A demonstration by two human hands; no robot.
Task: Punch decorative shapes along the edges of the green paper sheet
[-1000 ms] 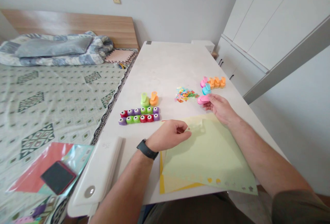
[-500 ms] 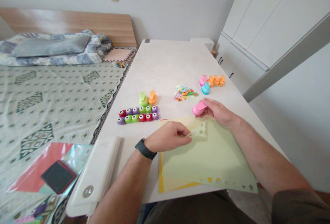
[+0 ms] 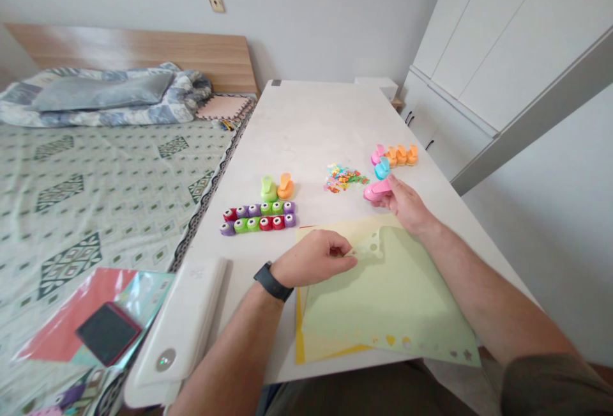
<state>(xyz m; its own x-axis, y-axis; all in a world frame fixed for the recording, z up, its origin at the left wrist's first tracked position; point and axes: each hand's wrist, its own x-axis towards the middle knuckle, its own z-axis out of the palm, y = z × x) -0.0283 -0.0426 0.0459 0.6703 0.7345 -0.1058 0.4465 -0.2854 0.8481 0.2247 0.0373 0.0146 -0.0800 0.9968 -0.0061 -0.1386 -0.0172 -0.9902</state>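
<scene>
My right hand [image 3: 408, 204] is closed on a pink craft punch [image 3: 378, 190], held just above the table near the other punches. My left hand [image 3: 318, 255], with a black watch on the wrist, pinches the far edge of a pale green sheet of paper [image 3: 397, 294]. That edge is folded up and shows punched holes. More cut-out shapes, a heart and a star among them, line the sheet's near edge. Yellow paper [image 3: 306, 339] lies beneath it. A pile of small coloured paper cut-outs [image 3: 345, 177] sits beyond the hands.
Orange punches [image 3: 401, 156], a blue punch [image 3: 382, 169] and another pink one stand at right. Two rows of small punches [image 3: 259, 223] sit left, below a green punch [image 3: 269, 189] and an orange one. A white laminator-like device [image 3: 191, 320] lines the table's left edge, beside the bed.
My right hand has carried the pink punch away from the paper, slightly forward and right toward the other punches. My left hand keeps its pinch on the sheet. The view has tilted slightly.
</scene>
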